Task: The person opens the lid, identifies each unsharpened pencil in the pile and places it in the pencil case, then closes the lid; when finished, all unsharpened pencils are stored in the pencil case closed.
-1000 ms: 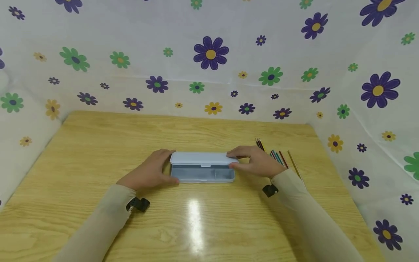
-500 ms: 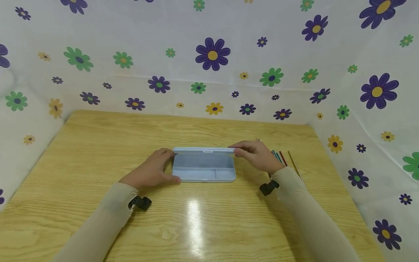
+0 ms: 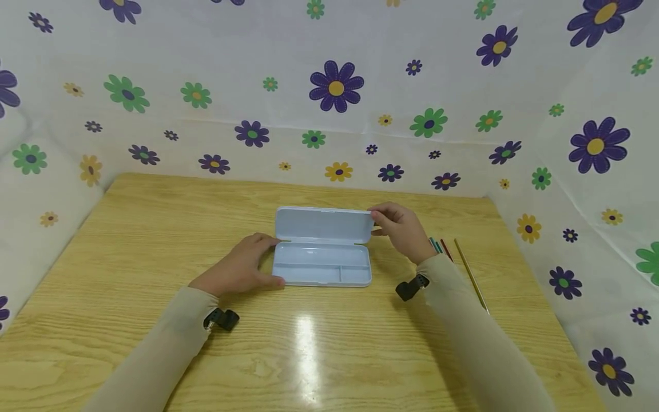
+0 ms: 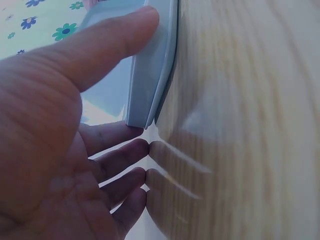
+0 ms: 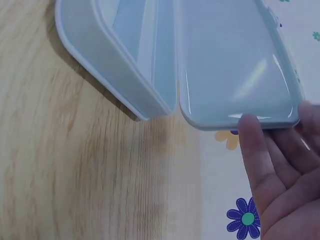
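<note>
A pale blue plastic pencil case (image 3: 306, 276) lies on the table with its lid (image 3: 324, 225) raised and tipped back. Inside, low dividers part the bare base into a long rear compartment and two front ones. My left hand (image 3: 237, 268) spans the base's left end, thumb at the front corner and index fingertip at the back corner. In the left wrist view the thumb (image 4: 120, 37) lies along the case's side wall. My right hand (image 3: 405, 233) holds the lid's right end between thumb and fingers. The right wrist view shows the thumb (image 5: 252, 145) on the lid's rim, other fingers behind.
Several coloured pencils lie right of the case, partly hidden by the right forearm; a gold pencil (image 3: 471, 274) is the outermost. The wooden table (image 3: 231, 366) meets a white flower-print cloth (image 3: 206, 131) at the back and sides.
The lid has swung up and back from partly over the base, showing the compartments. My right hand moved away from me with it, while the left stayed at the case's left end.
</note>
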`<action>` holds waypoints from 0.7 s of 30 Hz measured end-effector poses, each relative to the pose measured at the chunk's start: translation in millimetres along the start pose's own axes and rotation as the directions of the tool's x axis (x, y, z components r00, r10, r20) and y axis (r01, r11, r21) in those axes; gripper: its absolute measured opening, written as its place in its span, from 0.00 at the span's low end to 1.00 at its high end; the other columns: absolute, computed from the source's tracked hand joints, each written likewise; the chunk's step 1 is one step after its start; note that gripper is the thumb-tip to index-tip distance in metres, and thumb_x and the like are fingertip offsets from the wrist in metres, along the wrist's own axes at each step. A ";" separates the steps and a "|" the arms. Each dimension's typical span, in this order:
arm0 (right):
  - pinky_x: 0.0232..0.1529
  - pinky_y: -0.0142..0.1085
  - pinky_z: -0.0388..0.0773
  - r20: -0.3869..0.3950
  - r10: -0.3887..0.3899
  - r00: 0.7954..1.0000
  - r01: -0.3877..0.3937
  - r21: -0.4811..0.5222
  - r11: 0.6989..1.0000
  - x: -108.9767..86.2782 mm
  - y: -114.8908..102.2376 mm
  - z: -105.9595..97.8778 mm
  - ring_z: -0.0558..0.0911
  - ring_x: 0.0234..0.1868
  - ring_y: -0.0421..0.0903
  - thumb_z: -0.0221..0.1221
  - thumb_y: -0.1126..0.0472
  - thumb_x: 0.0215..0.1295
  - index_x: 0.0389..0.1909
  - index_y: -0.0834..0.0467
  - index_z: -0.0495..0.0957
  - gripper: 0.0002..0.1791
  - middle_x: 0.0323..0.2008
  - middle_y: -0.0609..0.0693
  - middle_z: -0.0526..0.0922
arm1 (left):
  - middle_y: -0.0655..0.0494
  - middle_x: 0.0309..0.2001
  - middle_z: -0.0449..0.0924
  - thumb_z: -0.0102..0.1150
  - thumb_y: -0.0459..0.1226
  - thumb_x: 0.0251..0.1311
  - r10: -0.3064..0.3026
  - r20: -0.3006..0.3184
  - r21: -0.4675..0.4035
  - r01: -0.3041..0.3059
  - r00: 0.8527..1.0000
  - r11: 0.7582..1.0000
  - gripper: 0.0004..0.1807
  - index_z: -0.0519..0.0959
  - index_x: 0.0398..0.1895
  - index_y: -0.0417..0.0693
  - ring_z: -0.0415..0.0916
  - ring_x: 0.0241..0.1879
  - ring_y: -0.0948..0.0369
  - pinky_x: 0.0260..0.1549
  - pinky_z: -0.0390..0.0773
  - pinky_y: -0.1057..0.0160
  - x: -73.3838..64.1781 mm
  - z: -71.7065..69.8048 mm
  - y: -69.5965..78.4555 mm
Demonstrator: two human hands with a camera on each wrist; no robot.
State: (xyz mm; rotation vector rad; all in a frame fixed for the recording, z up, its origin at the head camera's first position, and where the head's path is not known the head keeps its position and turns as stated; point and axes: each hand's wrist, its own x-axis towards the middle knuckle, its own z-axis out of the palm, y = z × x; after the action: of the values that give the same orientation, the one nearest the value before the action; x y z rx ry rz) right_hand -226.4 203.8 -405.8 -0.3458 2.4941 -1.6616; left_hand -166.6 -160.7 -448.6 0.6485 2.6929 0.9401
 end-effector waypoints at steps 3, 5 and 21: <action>0.50 0.50 0.87 -0.046 0.028 0.999 -0.028 0.001 1.000 4.0 -1.0 2.9 0.84 0.55 0.58 0.56 0.58 0.79 0.56 0.65 0.80 0.16 0.56 0.61 0.83 | 0.40 0.68 0.69 0.78 0.58 0.51 -0.008 0.000 0.002 0.008 1.000 1.000 0.53 0.67 0.74 0.39 0.64 0.69 0.41 0.71 0.64 0.38 0.7 1.0 0.1; 0.51 0.49 0.87 -0.070 0.041 0.997 -0.043 -0.016 0.999 6.9 -0.9 4.6 0.85 0.53 0.57 0.56 0.57 0.79 0.56 0.65 0.81 0.16 0.55 0.61 0.84 | 0.41 0.69 0.69 0.78 0.58 0.51 -0.016 -0.001 0.006 0.016 1.000 1.000 0.54 0.67 0.75 0.39 0.65 0.69 0.42 0.71 0.65 0.39 1.2 1.8 -0.5; 0.51 0.45 0.87 -0.198 0.217 0.956 -0.245 -0.125 0.961 31.2 8.8 14.7 0.86 0.48 0.58 0.56 0.64 0.78 0.53 0.65 0.79 0.11 0.49 0.62 0.83 | 0.47 0.75 0.67 0.77 0.57 0.53 -0.044 -0.002 0.010 0.044 0.999 0.999 0.53 0.63 0.78 0.48 0.63 0.75 0.46 0.74 0.63 0.44 1.3 1.9 1.8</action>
State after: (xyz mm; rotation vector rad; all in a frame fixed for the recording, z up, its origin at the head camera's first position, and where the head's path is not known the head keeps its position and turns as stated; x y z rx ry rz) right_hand -254.3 185.9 -418.9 0.0906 2.6743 -1.4809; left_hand -166.5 -157.8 -449.0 0.5881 2.7031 0.9174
